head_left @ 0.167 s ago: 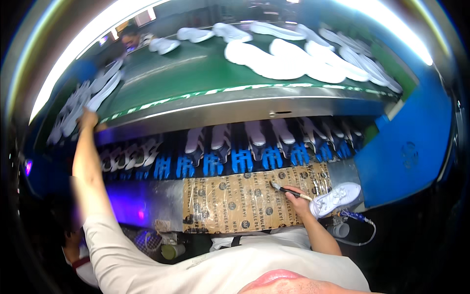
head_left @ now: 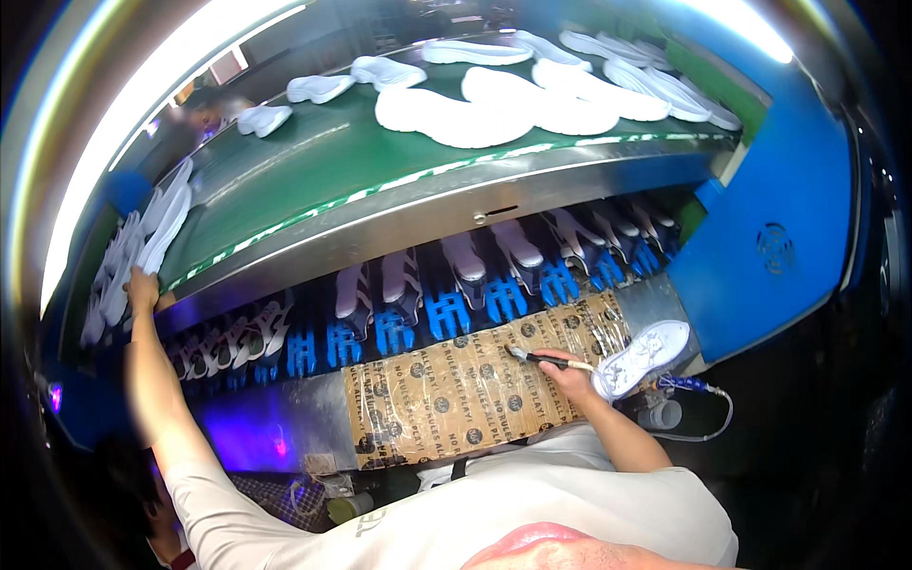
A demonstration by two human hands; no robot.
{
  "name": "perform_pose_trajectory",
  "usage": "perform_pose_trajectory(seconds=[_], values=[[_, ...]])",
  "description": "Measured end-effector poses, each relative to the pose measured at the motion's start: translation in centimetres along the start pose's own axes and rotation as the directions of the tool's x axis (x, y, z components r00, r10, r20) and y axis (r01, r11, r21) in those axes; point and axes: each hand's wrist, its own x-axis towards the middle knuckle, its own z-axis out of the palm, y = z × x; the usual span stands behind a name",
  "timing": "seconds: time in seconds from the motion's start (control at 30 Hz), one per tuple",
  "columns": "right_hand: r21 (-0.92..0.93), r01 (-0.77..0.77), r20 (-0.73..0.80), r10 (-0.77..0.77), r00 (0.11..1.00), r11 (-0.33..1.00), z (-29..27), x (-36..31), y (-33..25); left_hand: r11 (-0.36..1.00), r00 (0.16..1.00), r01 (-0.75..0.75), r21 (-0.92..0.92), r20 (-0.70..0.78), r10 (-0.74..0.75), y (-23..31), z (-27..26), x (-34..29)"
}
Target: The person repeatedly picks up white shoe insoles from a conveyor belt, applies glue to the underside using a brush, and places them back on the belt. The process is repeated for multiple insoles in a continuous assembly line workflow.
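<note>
At the far left my left hand (head_left: 142,288) is stretched out to the end of the green belt. Its fingers close on the near end of a long white shoe sole (head_left: 167,226); part of the grip is hidden. My right hand (head_left: 568,375) holds a brush (head_left: 541,358) with a dark handle, its bristles pointing left above the cardboard-covered bench (head_left: 446,389). Just right of that hand, a white laced sneaker (head_left: 641,361) lies tilted on the bench.
More white soles (head_left: 456,119) lie on the green belt (head_left: 285,195). Below its metal edge, shoe uppers (head_left: 465,256) sit on a rack with blue holders (head_left: 448,313). A blue machine panel (head_left: 788,228) stands at right. A cable (head_left: 727,413) and a cup (head_left: 660,415) are near the sneaker.
The view has turned, so the belt and bench appear tilted and shifted left. My left hand stays at the sole's near end, and my right hand keeps the brush.
</note>
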Motion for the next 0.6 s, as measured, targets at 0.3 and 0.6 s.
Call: perform_pose_trajectory(seconds=[0.3,0.6], values=[[0.034,0.034,0.073,-0.036,0.997,0.999,0.7,0.8,-1.4,0.872,0.994,-0.058,-0.486,-0.113,0.003,6.4,-13.4,-11.5],[0.301,-0.008,0.0,0.009,1.0,0.954,2.2,1.5,-3.5,-0.783,0.952,0.276,-0.558,0.273,0.14,18.8,-15.7,-33.3]])
